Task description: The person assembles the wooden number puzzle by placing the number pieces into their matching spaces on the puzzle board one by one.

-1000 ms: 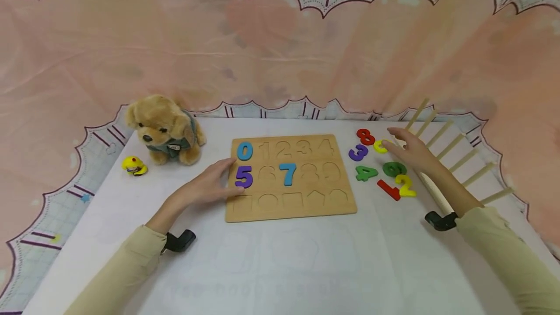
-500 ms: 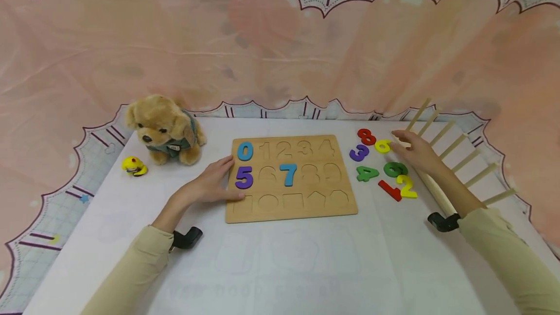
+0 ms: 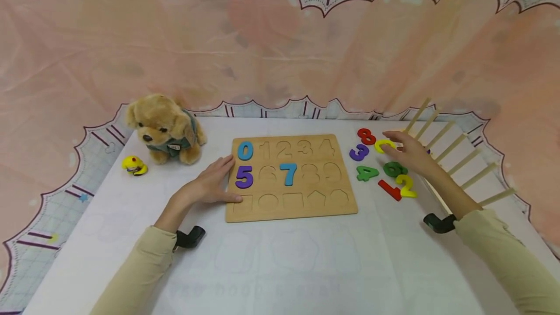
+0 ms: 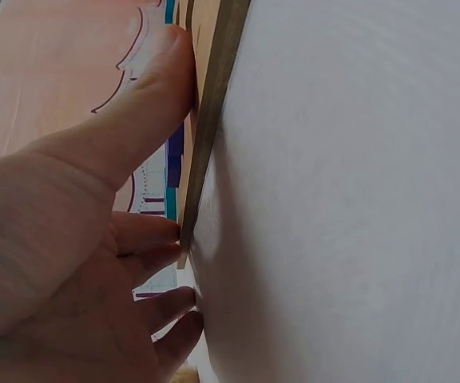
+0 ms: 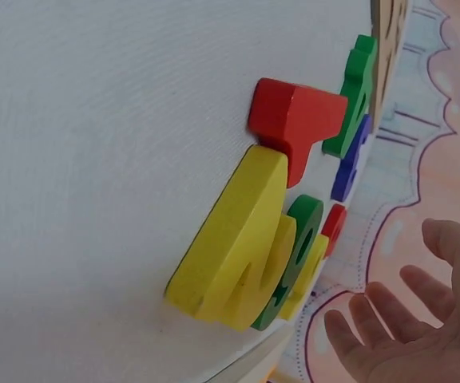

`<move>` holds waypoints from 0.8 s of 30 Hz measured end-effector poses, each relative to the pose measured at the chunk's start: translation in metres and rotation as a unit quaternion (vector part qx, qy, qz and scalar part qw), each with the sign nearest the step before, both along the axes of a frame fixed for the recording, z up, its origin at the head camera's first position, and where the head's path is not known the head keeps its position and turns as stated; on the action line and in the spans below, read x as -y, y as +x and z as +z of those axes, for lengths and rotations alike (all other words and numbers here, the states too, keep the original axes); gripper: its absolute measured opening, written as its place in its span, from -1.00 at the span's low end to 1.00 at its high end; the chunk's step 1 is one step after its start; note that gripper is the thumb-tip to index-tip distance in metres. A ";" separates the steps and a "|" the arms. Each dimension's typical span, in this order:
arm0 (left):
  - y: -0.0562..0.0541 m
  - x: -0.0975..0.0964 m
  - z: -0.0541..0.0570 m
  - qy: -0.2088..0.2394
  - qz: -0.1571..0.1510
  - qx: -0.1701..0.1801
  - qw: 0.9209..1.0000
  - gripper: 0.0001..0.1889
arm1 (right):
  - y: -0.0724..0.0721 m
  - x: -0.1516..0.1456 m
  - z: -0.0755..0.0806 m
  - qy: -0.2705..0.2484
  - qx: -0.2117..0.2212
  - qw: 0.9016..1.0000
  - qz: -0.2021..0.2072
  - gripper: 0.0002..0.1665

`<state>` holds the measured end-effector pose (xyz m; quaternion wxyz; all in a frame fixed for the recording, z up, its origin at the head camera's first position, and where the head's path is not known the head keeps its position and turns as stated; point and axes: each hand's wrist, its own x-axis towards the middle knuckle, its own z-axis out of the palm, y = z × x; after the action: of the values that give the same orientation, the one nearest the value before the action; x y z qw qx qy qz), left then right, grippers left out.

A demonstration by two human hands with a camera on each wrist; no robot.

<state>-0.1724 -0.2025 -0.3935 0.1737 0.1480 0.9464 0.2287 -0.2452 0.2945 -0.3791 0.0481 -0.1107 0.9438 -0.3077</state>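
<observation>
A wooden number board lies mid-table, with a blue 0, a purple 5 and a blue 7 on it. My left hand rests at its left edge; in the left wrist view the thumb lies along the board's top face. Over on the right, my right hand hovers with nothing in its grasp. Its fingertips overlap a yellow looped number, partly hidden. Nearby lie a red 8, purple 3 and green 4.
A round green number, a red 1 and a yellow 2 lie close together below the right hand. Behind that forearm stands a rack with wooden pegs. A plush dog and a yellow toy duck occupy the left side.
My right hand shifted right, uncovering the yellow looped number, then came back left over it. The left hand stayed at the board's edge, its thumb shifting slightly left.
</observation>
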 end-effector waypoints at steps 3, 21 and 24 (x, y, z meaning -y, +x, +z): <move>-0.001 0.001 -0.001 -0.002 0.001 0.000 1.000 0.17 | -0.002 0.003 0.000 0.002 -0.006 1.000 0.002 -0.36; -0.004 0.005 -0.008 0.013 -0.006 0.000 1.000 0.20 | -0.012 0.020 0.005 -0.005 0.004 1.000 -0.010 -0.33; -0.003 0.005 -0.008 0.014 -0.007 -0.002 1.000 0.19 | -0.015 0.019 0.005 0.006 0.003 1.000 -0.012 -0.30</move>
<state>-0.1759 -0.2071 -0.4012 0.1717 0.1576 0.9423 0.2405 -0.2602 0.2754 -0.3738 0.0479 -0.0985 0.9468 -0.3025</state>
